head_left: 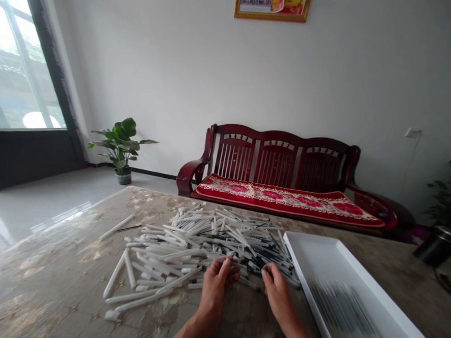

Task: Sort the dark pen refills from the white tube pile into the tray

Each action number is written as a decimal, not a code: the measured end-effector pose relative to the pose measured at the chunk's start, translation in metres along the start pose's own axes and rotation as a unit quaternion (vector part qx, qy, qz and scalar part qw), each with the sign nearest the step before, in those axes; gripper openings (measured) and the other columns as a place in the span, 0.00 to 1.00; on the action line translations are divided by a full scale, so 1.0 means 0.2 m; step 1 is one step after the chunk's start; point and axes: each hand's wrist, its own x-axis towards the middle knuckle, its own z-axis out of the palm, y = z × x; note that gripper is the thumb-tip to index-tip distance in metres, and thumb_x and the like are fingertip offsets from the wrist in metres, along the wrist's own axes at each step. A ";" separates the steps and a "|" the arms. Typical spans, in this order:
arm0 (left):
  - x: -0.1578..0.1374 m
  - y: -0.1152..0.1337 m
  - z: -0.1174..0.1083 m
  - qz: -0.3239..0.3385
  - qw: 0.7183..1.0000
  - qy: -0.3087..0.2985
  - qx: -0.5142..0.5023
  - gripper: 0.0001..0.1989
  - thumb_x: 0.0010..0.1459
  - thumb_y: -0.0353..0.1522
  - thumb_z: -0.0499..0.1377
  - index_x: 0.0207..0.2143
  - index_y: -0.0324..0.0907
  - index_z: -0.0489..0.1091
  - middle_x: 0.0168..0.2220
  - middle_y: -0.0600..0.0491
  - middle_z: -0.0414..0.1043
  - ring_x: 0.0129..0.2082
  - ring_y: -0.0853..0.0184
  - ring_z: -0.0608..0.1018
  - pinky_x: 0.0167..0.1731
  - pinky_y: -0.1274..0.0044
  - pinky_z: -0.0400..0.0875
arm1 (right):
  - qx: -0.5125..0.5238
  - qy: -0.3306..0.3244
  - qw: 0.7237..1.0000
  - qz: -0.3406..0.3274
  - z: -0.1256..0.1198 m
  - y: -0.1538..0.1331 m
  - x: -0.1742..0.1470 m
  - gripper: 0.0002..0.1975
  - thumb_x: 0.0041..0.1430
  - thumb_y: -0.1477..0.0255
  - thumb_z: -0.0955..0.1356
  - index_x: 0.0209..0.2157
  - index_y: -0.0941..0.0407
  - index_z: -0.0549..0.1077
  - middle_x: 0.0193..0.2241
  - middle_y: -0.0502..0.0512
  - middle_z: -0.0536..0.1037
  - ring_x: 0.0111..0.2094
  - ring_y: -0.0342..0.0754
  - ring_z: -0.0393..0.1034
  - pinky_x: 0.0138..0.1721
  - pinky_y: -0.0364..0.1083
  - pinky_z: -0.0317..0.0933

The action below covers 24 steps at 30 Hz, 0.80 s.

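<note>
My left hand is in front of the pile, thumb and fingers pinched on what looks like a thin, greyish pen, blurred and partly covered. To its right, my right hand has its thumb and forefinger pressed together; anything between them is too blurred to make out. Just beyond both hands spreads a heap of white pen barrels and dark-ended pen parts. A white shallow tray stands close to the right hand, with a row of dark, slim pens lying side by side in it.
A patterned cloth covers the table. Two loose pieces lie at the heap's left, a white barrel and a thin dark stick. A black cylinder with a cord stands at the right. Behind are a wooden bench and a potted plant.
</note>
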 end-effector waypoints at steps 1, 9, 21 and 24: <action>0.00 0.01 0.00 0.012 1.000 0.019 0.004 0.24 0.38 0.48 0.72 0.32 0.40 0.75 0.33 0.51 0.79 0.30 0.65 0.81 0.28 0.77 0.75 | -0.033 0.023 0.999 -0.006 -0.02 0.02 0.01 0.15 0.56 0.55 0.62 0.27 0.51 0.70 0.21 0.50 0.74 0.24 0.49 0.69 0.26 0.45 0.62; 0.01 0.05 -0.01 0.071 0.992 0.100 0.018 0.23 0.43 0.50 0.67 0.32 0.42 0.71 0.34 0.53 0.77 0.27 0.65 0.80 0.26 0.76 0.74 | -0.131 0.085 0.988 -0.017 -0.10 0.12 0.03 0.14 0.57 0.56 0.59 0.28 0.49 0.68 0.25 0.56 0.79 0.29 0.54 0.75 0.30 0.47 0.63; -0.01 0.03 -0.01 0.065 0.994 0.071 0.058 0.27 0.39 0.50 0.69 0.35 0.41 0.72 0.32 0.52 0.76 0.28 0.64 0.79 0.24 0.76 0.72 | -0.210 0.047 0.973 -0.088 -0.11 0.14 0.02 0.14 0.63 0.62 0.59 0.35 0.52 0.73 0.36 0.58 0.82 0.38 0.54 0.77 0.38 0.49 0.65; -0.02 0.04 -0.02 0.071 0.990 0.090 0.080 0.26 0.42 0.52 0.67 0.35 0.41 0.72 0.29 0.53 0.74 0.28 0.64 0.78 0.23 0.77 0.71 | -0.243 0.052 0.964 -0.090 -0.11 0.15 0.01 0.13 0.63 0.64 0.60 0.38 0.52 0.73 0.38 0.58 0.82 0.38 0.55 0.77 0.37 0.49 0.65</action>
